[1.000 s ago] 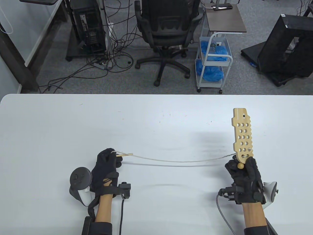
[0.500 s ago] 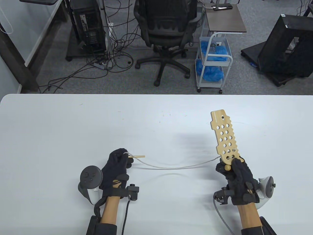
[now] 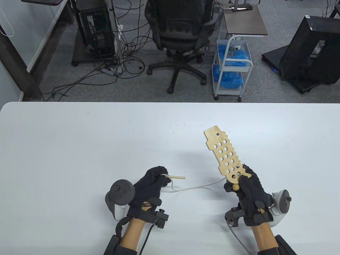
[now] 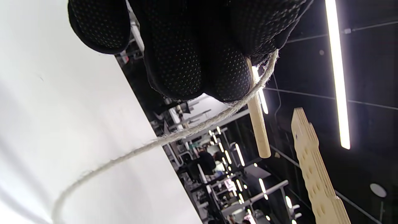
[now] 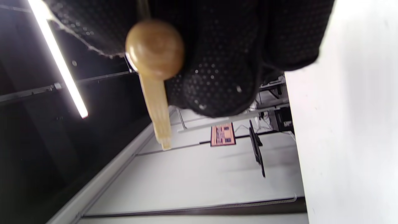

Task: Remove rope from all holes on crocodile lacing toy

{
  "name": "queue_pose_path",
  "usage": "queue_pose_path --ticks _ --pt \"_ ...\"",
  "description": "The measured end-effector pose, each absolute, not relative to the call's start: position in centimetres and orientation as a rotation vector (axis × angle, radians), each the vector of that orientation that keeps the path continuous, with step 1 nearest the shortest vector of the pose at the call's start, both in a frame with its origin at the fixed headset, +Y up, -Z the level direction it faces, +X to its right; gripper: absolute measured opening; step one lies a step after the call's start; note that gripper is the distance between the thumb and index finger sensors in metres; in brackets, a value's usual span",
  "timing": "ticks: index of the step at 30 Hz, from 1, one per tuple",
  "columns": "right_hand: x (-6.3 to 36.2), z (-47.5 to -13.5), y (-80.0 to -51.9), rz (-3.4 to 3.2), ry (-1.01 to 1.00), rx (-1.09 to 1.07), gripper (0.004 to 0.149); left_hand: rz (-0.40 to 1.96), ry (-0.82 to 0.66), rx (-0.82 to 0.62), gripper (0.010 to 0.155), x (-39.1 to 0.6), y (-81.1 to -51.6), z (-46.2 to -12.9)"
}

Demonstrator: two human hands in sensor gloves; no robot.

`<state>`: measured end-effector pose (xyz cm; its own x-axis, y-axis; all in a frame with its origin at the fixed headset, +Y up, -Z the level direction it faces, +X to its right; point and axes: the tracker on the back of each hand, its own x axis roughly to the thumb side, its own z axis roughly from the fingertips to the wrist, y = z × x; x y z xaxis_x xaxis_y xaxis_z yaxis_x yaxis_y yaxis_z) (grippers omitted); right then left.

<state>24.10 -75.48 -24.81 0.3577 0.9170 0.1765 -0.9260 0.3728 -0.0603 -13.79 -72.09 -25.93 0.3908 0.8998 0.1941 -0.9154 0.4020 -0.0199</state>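
My right hand (image 3: 245, 186) grips the lower end of the wooden crocodile lacing board (image 3: 223, 155), which points up and to the left above the table. A round wooden bead (image 3: 235, 187) (image 5: 154, 48) sits at the board's held end. A white rope (image 3: 198, 186) runs slack from a hole near that end across to my left hand (image 3: 155, 179). The left hand pinches the rope at its wooden needle stick (image 3: 177, 177) (image 4: 257, 121), which points right toward the board. In the left wrist view the rope (image 4: 174, 135) trails from the fingertips and the board (image 4: 315, 174) shows edge-on.
The white table (image 3: 79, 148) spreads wide to the left and behind the hands. Beyond its far edge stand an office chair (image 3: 182, 34), a wire cart (image 3: 232, 67) with blue items, and floor cables.
Both hands have moved toward each other. The rope between them went from nearly taut to a slack sag. The board has tilted further to the left.
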Motion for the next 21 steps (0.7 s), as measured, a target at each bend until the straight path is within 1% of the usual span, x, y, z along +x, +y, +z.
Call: queue_pose_path --ticks 9,15,21 --pt "20.2 -24.5 -75.1 1.286 -0.052 0.226 0.056 1.234 -0.257 0.028 0.041 -12.0 -71.9 -25.4" --pt "18.3 -24.1 -75.4 1.282 0.025 0.268 0.057 1.3 -0.325 -0.051 0.042 -11.1 -72.2 -25.4" --pt "17.5 -24.0 -75.6 1.263 0.071 0.298 0.056 1.383 -0.395 -0.132 0.043 -10.5 -72.7 -25.6"
